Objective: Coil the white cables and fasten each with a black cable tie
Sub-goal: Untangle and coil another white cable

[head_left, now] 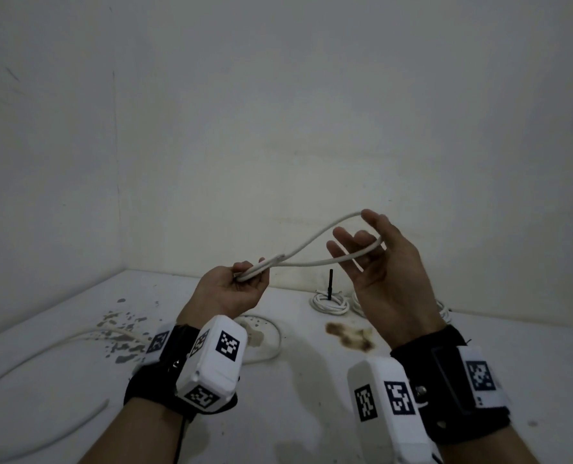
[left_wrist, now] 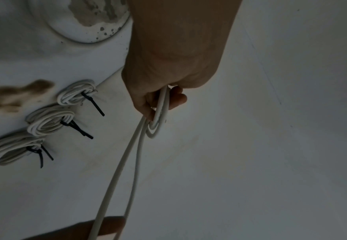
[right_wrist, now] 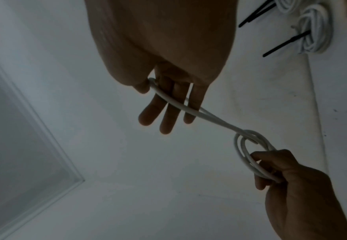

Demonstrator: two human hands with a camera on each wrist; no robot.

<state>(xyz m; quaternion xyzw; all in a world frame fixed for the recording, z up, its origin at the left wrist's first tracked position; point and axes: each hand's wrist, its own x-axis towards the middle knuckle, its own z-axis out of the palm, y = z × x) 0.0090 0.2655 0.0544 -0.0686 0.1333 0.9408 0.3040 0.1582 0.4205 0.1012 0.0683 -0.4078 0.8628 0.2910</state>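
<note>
Here, white cable (head_left: 315, 244) in both grips

A white table (head_left: 479, 346) fills the lower half of the head view, meeting a pale, scuffed wall (head_left: 278, 112) that takes up the whole upper half and folds into a corner at the left. On the table, a brown stain (head_left: 348, 336) lies just right of centre, and a scatter of grey flaked patches (head_left: 121, 333) sits toward the left. In the upper left of the left wrist view, a round raised ring (left_wrist: 69, 34) on the table encloses more chipped grey patches.
</note>
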